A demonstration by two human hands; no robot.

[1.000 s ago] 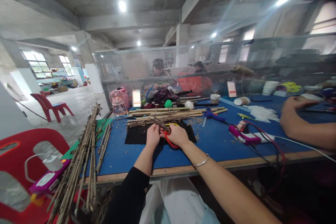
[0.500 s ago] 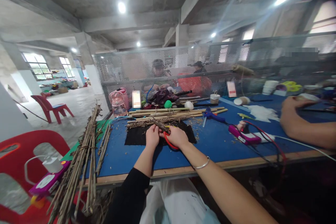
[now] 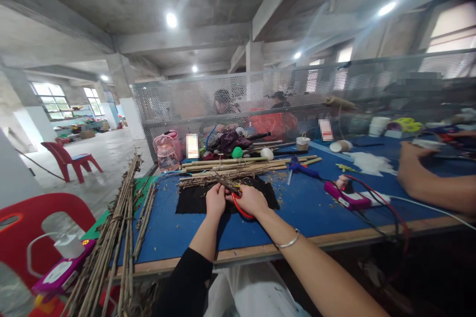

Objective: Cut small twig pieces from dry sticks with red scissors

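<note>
My right hand is closed on red-handled scissors, whose handle loop hangs below the palm. Close beside it, my left hand pinches a short piece of dry twig at its fingertips. Both hands are over a black cloth on the blue table. Thin dry twigs and longer pale sticks lie just beyond the hands. The exact spot where blades and twig meet is too small to tell.
A bundle of long dry stalks overhangs the table's left end. Right of my hands are a blue glue gun and a purple power strip. Another person's arm rests at the right. A perforated metal screen stands behind.
The view has tilted slightly, so the table sits a little lower. My hands remain together, with the scissors and twig turned slightly. At the far right, another hand has come into view.
</note>
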